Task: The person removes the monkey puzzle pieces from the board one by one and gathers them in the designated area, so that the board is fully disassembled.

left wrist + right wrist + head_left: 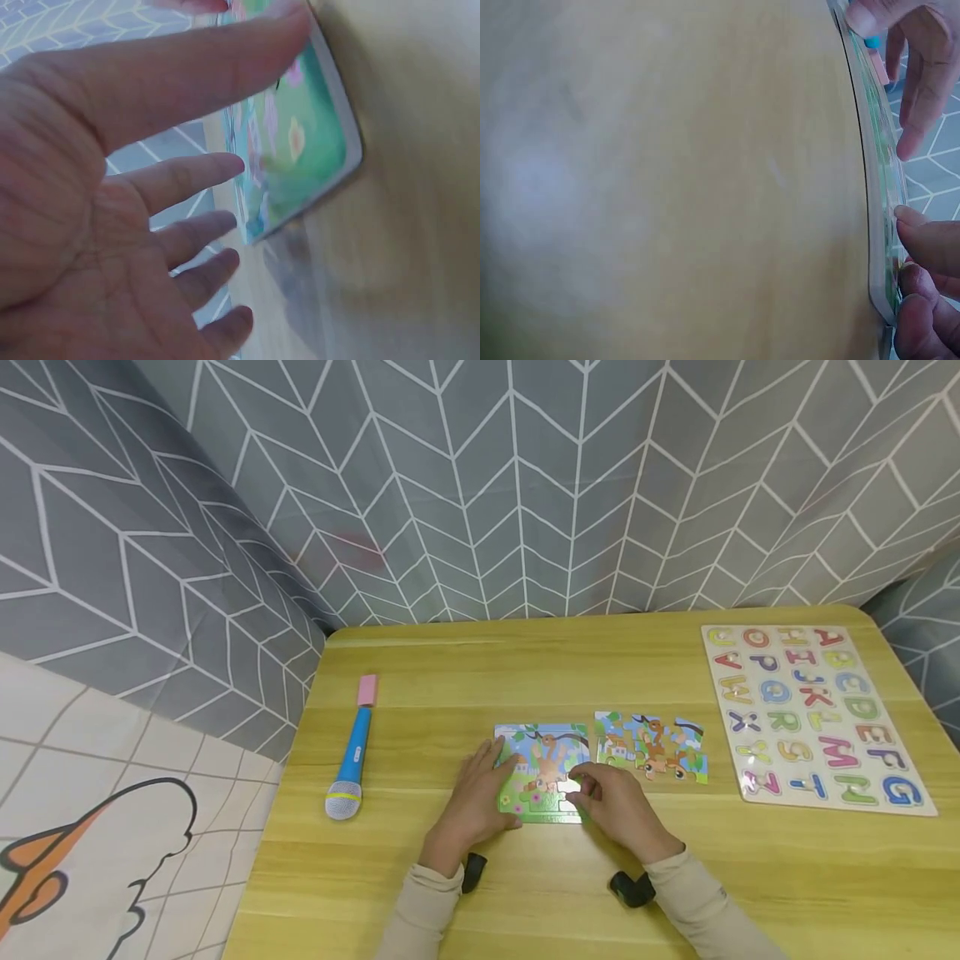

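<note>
A jigsaw puzzle board point(528, 816) with an animal picture and a green border lies at the table's middle. My left hand point(472, 793) rests at its left side, fingers spread and fairly straight, the thumb on the lower edge. In the left wrist view the thumb crosses the board's printed corner point(319, 135). Over the board's right part, my right hand point(618, 802) has its thumb and index finger curled round a puzzle piece point(568, 786), largely hidden by the fingers. Seen from the right wrist, these fingertips point(909, 217) are right at the board's edge.
Several loosely joined puzzle pieces point(651, 752) lie just right of the board. Farther right is a white alphabet board point(813, 718) with colourful letters. A blue toy microphone point(354, 752) and a pink block point(367, 690) lie at the left. A patterned grey curtain point(517, 485) hangs behind the table.
</note>
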A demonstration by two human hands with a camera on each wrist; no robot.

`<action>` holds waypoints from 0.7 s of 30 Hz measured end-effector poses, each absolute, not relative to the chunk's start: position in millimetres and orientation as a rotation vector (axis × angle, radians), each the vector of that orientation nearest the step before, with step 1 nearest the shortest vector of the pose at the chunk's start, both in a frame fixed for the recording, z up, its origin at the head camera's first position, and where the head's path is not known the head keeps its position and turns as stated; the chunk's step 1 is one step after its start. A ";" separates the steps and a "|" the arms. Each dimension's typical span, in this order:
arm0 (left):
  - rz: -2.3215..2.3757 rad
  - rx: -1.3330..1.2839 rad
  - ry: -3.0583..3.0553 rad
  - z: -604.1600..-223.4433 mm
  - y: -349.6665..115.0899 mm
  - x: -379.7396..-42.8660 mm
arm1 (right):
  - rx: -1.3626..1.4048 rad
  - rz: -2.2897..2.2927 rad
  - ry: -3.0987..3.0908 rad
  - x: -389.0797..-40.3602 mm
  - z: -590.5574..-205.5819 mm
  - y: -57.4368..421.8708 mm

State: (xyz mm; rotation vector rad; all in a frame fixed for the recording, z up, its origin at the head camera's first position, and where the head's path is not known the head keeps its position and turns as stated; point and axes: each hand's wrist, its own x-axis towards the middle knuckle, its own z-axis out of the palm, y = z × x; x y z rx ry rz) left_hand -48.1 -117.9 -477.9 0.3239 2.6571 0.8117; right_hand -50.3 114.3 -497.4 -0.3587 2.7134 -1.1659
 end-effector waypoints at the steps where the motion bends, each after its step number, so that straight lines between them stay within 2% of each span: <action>1: 0.805 0.342 2.667 -477.9 -116.3 -47.7 | -0.361 -1.167 2.714 -50.7 -497.2 114.3; 21: 0.712 0.335 2.834 -483.0 -78.5 -43.2 | -0.309 -1.148 2.679 -53.5 -498.1 114.9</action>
